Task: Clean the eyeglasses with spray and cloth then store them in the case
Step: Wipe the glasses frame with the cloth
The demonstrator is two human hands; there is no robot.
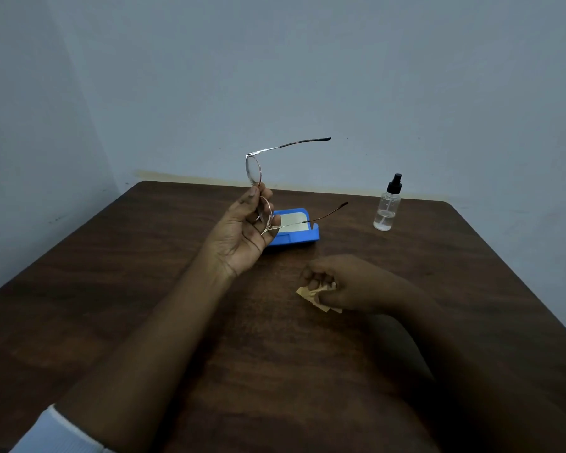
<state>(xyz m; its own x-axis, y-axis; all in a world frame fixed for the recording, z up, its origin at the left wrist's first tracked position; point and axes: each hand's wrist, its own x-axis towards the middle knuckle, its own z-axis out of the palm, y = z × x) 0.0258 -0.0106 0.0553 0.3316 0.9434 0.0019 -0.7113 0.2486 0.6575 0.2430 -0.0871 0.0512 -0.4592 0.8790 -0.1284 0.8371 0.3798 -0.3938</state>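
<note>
Two grips engaged. Round-lensed gold wire eyeglasses (254,171) are pinched near the bridge by the left grip (242,230), raised over the brown wooden bench (144,289), lens row vertical, temples unfolded rightward. Crumpled tan cloth (311,294) is clutched by the right grip (347,282), below-right of the lenses.

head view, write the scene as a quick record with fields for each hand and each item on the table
left hand: holds the eyeglasses by the bridge, raised above the table
eyeglasses: temples unfolded, one lens above the other
right hand: grips the tan cloth on the table
case: blue, open, on the table behind the left hand, no glasses in it
spray bottle: upright, far right, untouched
</note>
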